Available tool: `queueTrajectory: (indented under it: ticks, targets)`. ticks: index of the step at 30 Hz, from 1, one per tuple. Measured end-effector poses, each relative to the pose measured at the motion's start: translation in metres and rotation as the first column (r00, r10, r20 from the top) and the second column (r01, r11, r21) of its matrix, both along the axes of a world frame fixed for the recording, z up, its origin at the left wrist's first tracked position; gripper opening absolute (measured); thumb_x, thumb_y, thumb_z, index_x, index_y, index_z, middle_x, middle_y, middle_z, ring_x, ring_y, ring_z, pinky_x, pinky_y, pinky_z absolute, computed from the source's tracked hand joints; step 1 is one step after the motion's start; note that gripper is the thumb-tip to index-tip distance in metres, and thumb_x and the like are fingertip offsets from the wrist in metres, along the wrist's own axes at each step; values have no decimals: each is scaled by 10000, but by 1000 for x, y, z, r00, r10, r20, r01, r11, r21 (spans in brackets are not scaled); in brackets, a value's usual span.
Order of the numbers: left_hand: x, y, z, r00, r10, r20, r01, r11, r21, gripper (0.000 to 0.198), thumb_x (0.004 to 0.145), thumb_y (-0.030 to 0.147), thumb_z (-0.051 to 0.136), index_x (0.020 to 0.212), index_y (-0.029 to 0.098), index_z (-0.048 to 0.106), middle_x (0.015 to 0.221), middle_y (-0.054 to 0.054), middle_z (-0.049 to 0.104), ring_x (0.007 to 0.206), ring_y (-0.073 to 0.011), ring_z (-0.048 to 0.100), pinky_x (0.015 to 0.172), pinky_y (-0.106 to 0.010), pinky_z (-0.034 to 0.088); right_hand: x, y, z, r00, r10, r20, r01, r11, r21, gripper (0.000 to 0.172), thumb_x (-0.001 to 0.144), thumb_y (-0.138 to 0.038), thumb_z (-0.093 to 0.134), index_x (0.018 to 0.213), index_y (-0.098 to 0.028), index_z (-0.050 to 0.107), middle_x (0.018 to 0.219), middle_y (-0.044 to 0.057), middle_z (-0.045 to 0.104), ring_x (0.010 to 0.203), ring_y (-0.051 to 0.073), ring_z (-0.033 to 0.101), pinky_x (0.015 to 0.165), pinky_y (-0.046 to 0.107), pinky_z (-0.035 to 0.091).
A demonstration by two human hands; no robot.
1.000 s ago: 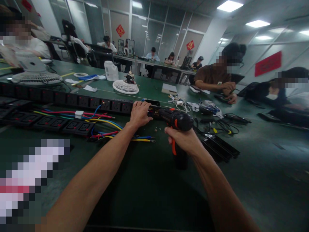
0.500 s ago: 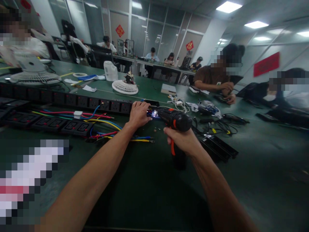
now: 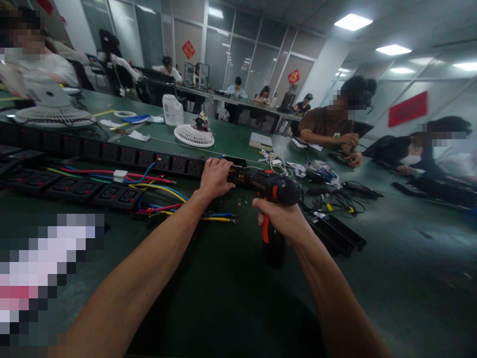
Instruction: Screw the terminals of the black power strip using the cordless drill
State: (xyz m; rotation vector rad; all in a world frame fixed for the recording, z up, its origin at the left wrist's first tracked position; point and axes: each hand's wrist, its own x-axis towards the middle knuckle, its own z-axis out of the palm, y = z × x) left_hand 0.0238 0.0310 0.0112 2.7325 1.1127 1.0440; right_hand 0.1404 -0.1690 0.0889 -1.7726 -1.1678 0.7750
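Note:
My right hand (image 3: 278,214) is wrapped round the grip of a black and orange cordless drill (image 3: 274,186). The drill's nose points left, close to the end of a long black power strip (image 3: 130,155) with a row of sockets. Over that end my left hand (image 3: 216,178) is closed, its fingers curled on the strip; the fingertips and the drill's tip are partly hidden. In front of the strip run loose red, blue, green and yellow wires (image 3: 164,188), some with metal lugs. Another black socket strip (image 3: 91,186) lies nearer to me.
White fan parts (image 3: 194,135), a white jug (image 3: 172,110) and a flat white box (image 3: 260,139) stand farther back on the green table. Black cables (image 3: 345,201) and black metal pieces (image 3: 337,231) lie right of the drill. Several people sit around the room, one across the table (image 3: 328,124).
The drill has shifted slightly right, and the bright light at its nose has gone out. My left hand stays on the strip end.

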Motion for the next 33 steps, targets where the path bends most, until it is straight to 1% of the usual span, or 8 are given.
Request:
queueTrajectory:
  ticks: [4,8,10,15,17,22,29,33]
  targets:
    - [0,0,0,1000,9,-13,-9,1000,5,611,776,393,836,1324,234,616,1316,-96,659,1264,-346,511,1164,-496,299,2,0,-3,999,24,-43,-23,999,24,182,772,-317,709,682,-202,599,504,-12,583,451,123,510,475,274,426]
    - [-1,0,0,1000,4,-5,-4,1000,21,624,759,385,849,1319,231,620,1305,-100,665,1251,-350,519,1154,-500,309,5,0,-7,992,62,-114,-57,997,50,220,768,-385,742,784,-198,625,511,-23,591,468,131,523,481,273,430]
    - [-1,0,-1,1000,3,-3,-2,1000,31,622,757,382,852,1316,240,619,1301,-95,669,1246,-347,524,1149,-499,314,5,0,-7,988,72,-135,-66,996,52,235,758,-390,750,810,-196,629,516,-22,600,473,132,529,484,273,435]
    - [-1,2,-1,1000,-1,-10,1,999,36,636,752,386,863,1313,216,619,1303,-100,670,1251,-343,523,1146,-486,322,5,0,-3,990,29,-137,-24,999,36,268,720,-390,747,860,-177,665,521,2,631,463,142,546,463,275,419]
    - [0,1,0,1000,1,-9,-1,999,34,633,755,385,863,1313,214,619,1302,-100,670,1249,-343,523,1143,-488,322,6,0,-3,991,26,-132,-22,999,34,248,720,-384,725,846,-175,677,509,6,629,462,149,552,468,282,434]
    - [0,1,0,1000,3,0,-3,999,36,615,766,381,851,1314,222,619,1292,-95,670,1240,-340,525,1142,-492,320,8,2,-7,994,26,-108,-22,999,38,143,730,-331,688,719,-195,646,465,-6,593,454,145,548,497,292,474]
    - [0,2,-2,1000,2,8,-3,999,43,610,764,384,844,1308,217,624,1290,-96,674,1236,-341,532,1150,-492,321,5,2,-5,996,20,-92,-16,999,45,99,721,-278,674,682,-204,623,457,-7,589,432,132,532,483,283,464]
    - [0,1,-1,1000,2,1,-2,999,51,611,766,387,842,1311,222,622,1292,-90,675,1232,-335,534,1154,-488,324,6,2,-5,997,19,-73,-16,999,43,132,734,-295,678,660,-208,613,458,2,591,426,133,529,474,287,459]
